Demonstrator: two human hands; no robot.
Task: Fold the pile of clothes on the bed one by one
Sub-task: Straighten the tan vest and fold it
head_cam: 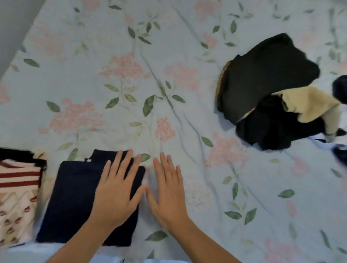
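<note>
A folded dark navy garment (pixel 72 199) lies flat near the front edge of the bed. My left hand (pixel 116 192) rests on its right part with straight, spread fingers. My right hand (pixel 166 188) lies flat on the floral bedsheet (pixel 147 83) just right of the garment, fingers straight, holding nothing. A loose pile of clothes (pixel 269 92) sits at the right: a black piece on top, a cream piece (pixel 309 105) and dark pieces beneath it.
At the far left lies a stack of folded clothes (pixel 13 196), one red-striped and one cream with a small pattern. More dark and white fabric (pixel 346 145) spills at the right edge. A grey wall (pixel 5 29) borders the bed at upper left.
</note>
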